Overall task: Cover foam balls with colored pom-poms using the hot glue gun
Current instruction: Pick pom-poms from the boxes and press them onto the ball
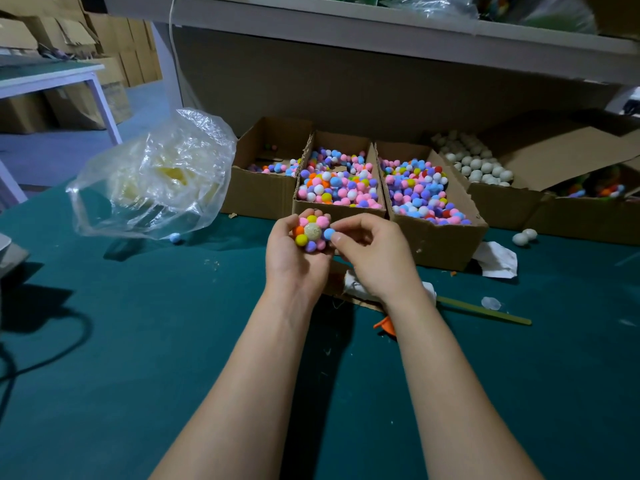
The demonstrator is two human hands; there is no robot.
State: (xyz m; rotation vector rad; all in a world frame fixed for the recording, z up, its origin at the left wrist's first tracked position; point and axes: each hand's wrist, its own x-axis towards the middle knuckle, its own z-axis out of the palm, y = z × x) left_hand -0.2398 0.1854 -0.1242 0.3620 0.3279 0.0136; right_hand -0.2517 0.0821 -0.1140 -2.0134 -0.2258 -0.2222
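My left hand [294, 254] grips a foam ball [313, 231] over the green table, just in front of the boxes. A ring of pink, yellow, orange and purple pom-poms surrounds a bare beige patch on the ball. My right hand [369, 251] pinches a blue pom-pom [329, 233] against the ball's right side. Cardboard boxes of mixed pom-poms [337, 183] [420, 192] stand right behind my hands. An orange piece [384, 323], perhaps part of the glue gun, peeks out under my right forearm.
A crumpled clear plastic bag [156, 174] lies at the left. A box of bare white foam balls [474, 164] stands at the back right, with two loose balls [524, 236] beside it. A loose blue pom-pom [175, 238], a white rag [497, 259] and a thin stick [485, 310] lie on the table [138, 341].
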